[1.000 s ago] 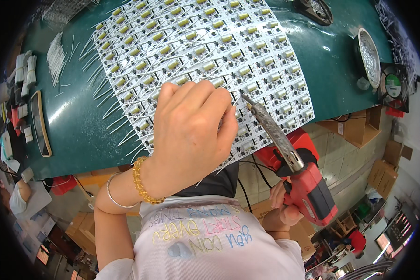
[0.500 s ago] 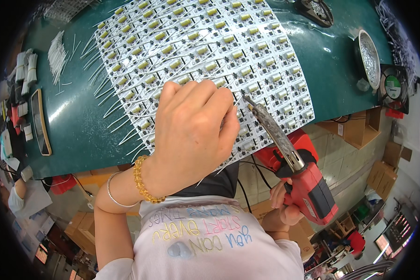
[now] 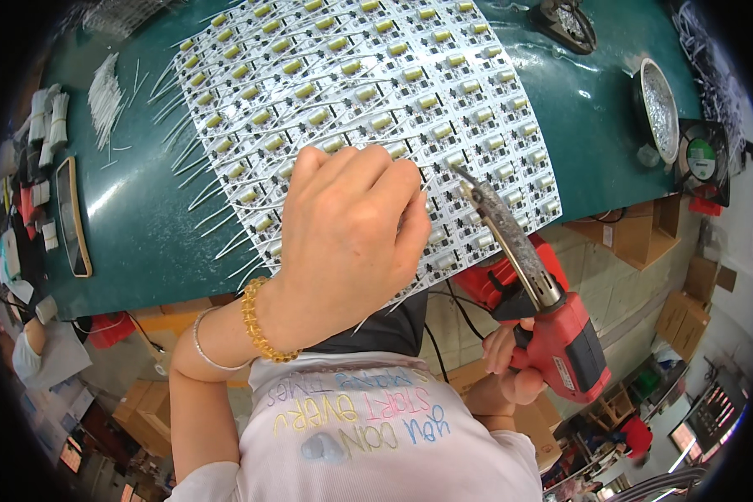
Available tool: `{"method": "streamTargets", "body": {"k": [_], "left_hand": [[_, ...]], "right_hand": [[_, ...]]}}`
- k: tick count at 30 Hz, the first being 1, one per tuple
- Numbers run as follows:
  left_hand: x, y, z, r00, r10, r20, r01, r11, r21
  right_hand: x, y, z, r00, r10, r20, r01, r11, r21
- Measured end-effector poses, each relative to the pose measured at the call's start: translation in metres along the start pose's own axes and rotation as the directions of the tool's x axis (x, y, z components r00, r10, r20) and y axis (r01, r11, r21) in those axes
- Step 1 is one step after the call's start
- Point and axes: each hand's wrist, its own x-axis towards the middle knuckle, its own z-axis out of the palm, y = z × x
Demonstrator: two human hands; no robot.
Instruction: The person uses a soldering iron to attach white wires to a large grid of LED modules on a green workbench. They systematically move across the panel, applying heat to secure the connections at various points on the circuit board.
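Observation:
A large white circuit board panel [image 3: 487, 125] covered with rows of yellow-and-white cylindrical parts lies on the green table. Thin white wires run across its left and middle rows and stick out past its left edge. Over the panel's near part, my left hand [image 3: 351, 222] is closed in a pinch on a white wire; its fingertips are mostly hidden beneath the knuckles. My right hand [image 3: 510, 368] grips the red and black pistol-shaped soldering iron [image 3: 565, 351] below the table edge. The iron's dark tip points at the panel, just right of my left fingertips.
Loose white wires [image 3: 103, 100], wire bundles [image 3: 57, 125] and a phone [image 3: 74, 217] lie at left on the green table [image 3: 142, 243]. A metal bowl [image 3: 659, 109], a small fan [image 3: 704, 159] and a dark tray [image 3: 565, 25] are at right. Behind the iron sits a red object [image 3: 485, 280].
The soldering iron's tip has moved a little right and away from my left fingertips. The panel has shifted very slightly; my left hand stays nearly in place.

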Motion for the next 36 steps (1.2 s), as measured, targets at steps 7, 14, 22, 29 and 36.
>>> {"method": "streamTargets", "body": {"k": [7, 14, 22, 29, 36], "left_hand": [[-0.008, -0.002, -0.011, 0.992, 0.074, -0.103, -0.078, 0.996, -0.035], [-0.028, -0.051, -0.082, 0.961, 0.073, -0.266, -0.016, 0.977, 0.213], [-0.051, -0.178, -0.168, 0.950, -0.015, -0.311, 0.206, 0.779, 0.592], [-0.026, -0.221, -0.181, 0.980, 0.084, -0.178, 0.073, 0.682, 0.727], [-0.015, -0.235, -0.183, 0.991, 0.020, -0.134, 0.081, 0.701, 0.708]], "right_hand": [[0.067, 0.000, 0.052, 0.927, 0.091, -0.364, -0.173, 0.964, -0.202], [0.106, 0.028, 0.093, 0.862, 0.006, -0.506, -0.206, 0.918, -0.339], [0.126, 0.040, 0.104, 0.895, 0.016, -0.445, -0.187, 0.921, -0.342], [0.126, 0.044, 0.101, 0.880, 0.024, -0.475, -0.190, 0.934, -0.304], [0.121, 0.045, 0.099, 0.861, 0.062, -0.504, -0.184, 0.963, -0.197]]}}
